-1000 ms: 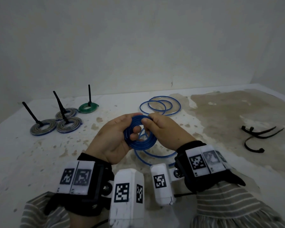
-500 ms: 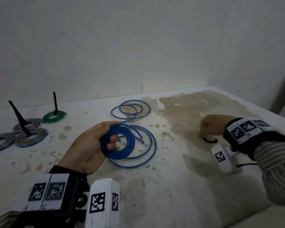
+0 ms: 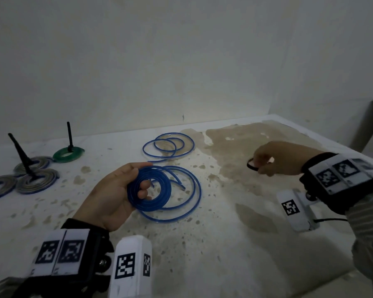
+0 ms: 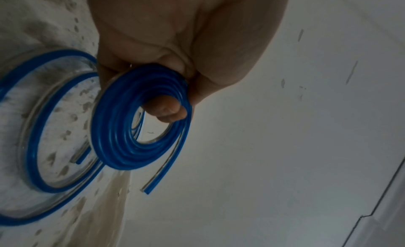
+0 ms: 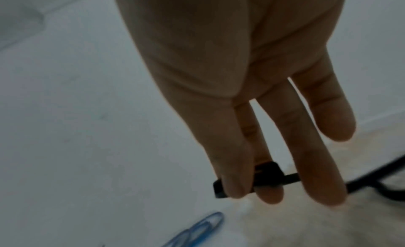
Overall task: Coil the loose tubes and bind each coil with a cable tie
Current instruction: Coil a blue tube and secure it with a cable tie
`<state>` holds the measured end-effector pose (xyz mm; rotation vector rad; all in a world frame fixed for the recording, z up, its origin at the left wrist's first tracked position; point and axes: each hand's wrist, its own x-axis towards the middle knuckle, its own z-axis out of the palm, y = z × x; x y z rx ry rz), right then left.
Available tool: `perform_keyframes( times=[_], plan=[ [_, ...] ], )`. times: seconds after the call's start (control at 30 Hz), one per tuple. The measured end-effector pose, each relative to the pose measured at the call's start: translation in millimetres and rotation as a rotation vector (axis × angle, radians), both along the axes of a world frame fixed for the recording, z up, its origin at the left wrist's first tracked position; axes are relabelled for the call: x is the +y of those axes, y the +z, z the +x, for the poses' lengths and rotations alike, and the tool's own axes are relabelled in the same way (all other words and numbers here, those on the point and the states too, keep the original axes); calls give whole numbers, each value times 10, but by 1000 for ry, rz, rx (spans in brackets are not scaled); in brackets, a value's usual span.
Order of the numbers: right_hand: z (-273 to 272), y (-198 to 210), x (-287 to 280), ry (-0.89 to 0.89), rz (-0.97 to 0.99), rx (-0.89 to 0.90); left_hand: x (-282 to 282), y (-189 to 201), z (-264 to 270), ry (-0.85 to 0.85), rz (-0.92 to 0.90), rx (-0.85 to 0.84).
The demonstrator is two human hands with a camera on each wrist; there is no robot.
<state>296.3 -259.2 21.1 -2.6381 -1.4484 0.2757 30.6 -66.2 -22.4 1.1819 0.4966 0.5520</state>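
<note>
My left hand (image 3: 139,179) holds a tight blue tube coil (image 3: 149,188) above the table, thumb over the rim and fingers through its hole. In the left wrist view the coil (image 4: 122,129) has one free end sticking out. The same tube's loose loops (image 3: 188,203) lie on the table under it. My right hand (image 3: 256,165), off to the right over the brown stain, pinches a black cable tie (image 3: 250,166). The right wrist view shows the tie's head (image 5: 268,174) between thumb and forefinger. A second loose blue tube (image 3: 168,145) lies farther back.
Bound coils stand at the far left with black tie tails sticking up: a green one (image 3: 68,154) and grey ones (image 3: 38,180). More black cable ties (image 5: 383,183) lie on the table beside my right hand. White walls close off the table's back and right.
My right hand let go of the coil, reached right to the cable ties and now holds one lifted off the table. The left hand keeps the coil alone.
</note>
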Motion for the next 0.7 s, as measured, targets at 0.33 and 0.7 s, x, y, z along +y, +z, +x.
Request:
perform_keyframes(
  times=[0.33,0.7],
  plan=[
    [-1211,373,376,586,342,575,70,-28,-39,119,29,19],
    [-1419,164,671,677,306,552,181,11,-115,258,54,15]
  ],
)
